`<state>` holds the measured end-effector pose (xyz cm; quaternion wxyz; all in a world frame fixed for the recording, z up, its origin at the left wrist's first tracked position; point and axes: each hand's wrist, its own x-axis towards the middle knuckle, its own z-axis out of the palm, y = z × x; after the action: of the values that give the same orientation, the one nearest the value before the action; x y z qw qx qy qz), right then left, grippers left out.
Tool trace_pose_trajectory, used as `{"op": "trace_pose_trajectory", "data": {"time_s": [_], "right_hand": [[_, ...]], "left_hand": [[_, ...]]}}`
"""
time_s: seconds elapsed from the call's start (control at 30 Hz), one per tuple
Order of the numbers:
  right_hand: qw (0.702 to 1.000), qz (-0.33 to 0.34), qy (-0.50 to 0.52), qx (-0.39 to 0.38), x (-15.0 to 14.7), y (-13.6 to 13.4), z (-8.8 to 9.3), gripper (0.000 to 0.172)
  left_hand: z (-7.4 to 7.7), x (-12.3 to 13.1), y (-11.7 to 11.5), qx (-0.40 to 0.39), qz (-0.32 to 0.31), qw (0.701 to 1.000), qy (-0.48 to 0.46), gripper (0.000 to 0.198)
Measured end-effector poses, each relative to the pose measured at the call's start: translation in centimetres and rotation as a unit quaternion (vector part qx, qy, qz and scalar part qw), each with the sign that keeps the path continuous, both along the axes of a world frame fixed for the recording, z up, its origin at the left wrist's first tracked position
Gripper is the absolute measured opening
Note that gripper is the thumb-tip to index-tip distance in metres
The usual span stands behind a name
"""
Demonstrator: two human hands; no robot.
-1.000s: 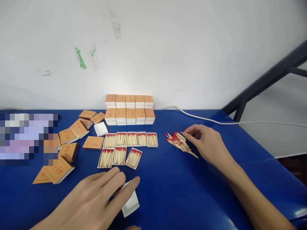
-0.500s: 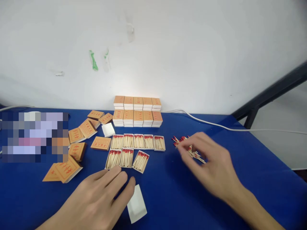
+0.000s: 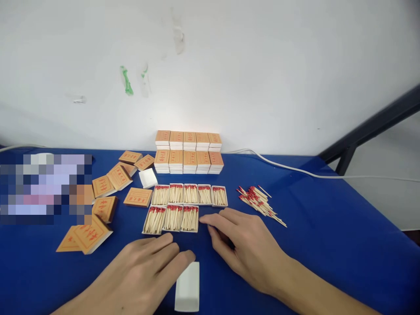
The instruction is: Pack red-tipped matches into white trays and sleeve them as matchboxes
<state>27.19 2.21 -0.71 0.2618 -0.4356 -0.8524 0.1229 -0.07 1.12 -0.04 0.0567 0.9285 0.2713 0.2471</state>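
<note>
I can read no text here. The orange matchbox covers [image 3: 138, 197] scattered on the blue table [image 3: 328, 245] carry red print, too small and blurred to make out. Same red marks on top of the stacked boxes [image 3: 189, 157] by the wall, also illegible. The white tray [image 3: 187, 286] at my left hand [image 3: 144, 275] shows a plain face.
</note>
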Motion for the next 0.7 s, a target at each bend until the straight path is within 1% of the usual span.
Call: {"op": "trace_pose_trajectory", "data": {"time_s": [0.07, 0.1, 0.2, 0.23, 0.27, 0.37, 0.43, 0.5, 0.53, 0.6, 0.63, 0.7], "right_hand": [[1.0, 0.004, 0.014, 0.003, 0.0, 0.0, -0.1, 0.026], [1.0, 0.003, 0.021, 0.008, 0.1, -0.1, -0.1, 0.026], [0.999, 0.001, 0.039, 0.029, 0.4, -0.3, 0.0, 0.022], [0.998, 0.0, 0.044, 0.036, 0.5, -0.3, 0.1, 0.021], [0.998, 0.001, 0.048, 0.043, 0.7, -0.3, 0.3, 0.02], [0.996, 0.007, 0.062, 0.06, 1.3, -0.4, 0.6, 0.02], [0.995, 0.021, 0.072, 0.068, 1.6, -0.4, 0.7, 0.021], [0.994, 0.039, 0.076, 0.073, 1.8, -0.4, 0.7, 0.021], [0.993, 0.049, 0.074, 0.074, 1.9, -0.5, 0.6, 0.022], [0.993, 0.064, 0.064, 0.072, 2.0, -0.6, 0.4, 0.023], [0.993, 0.069, 0.058, 0.069, 2.0, -0.6, 0.3, 0.023], [0.994, 0.077, 0.048, 0.063, 1.9, -0.7, 0.1, 0.022]], "left_hand": [[-0.2, -0.4, 0.0, -0.023, -0.003, 1.0, 0.016, 0.045], [-0.2, -0.6, 0.0, -0.034, -0.003, 0.999, 0.03, 0.047], [-0.1, -1.6, -0.1, -0.056, -0.01, 0.996, 0.069, 0.071], [-0.1, -1.9, -0.2, -0.053, -0.012, 0.996, 0.075, 0.075], [-0.1, -2.1, -0.3, -0.045, -0.013, 0.996, 0.073, 0.075], [-0.3, -2.4, -0.4, 0.006, 0.021, 1.0, 0.02, 0.055], [-0.2, -2.4, -0.4, 0.051, 0.063, 0.996, -0.033, 0.039], [0.2, -2.4, -0.1, 0.084, 0.11, 0.989, -0.052, 0.024], [0.4, -2.4, 0.1, 0.088, 0.13, 0.987, -0.039, 0.02], [0.7, -2.4, 0.5, 0.079, 0.164, 0.983, 0.009, 0.024], [0.8, -2.5, 0.8, 0.074, 0.169, 0.982, 0.031, 0.027], [0.8, -2.5, 1.1, 0.076, 0.156, 0.984, 0.047, 0.03]]}}
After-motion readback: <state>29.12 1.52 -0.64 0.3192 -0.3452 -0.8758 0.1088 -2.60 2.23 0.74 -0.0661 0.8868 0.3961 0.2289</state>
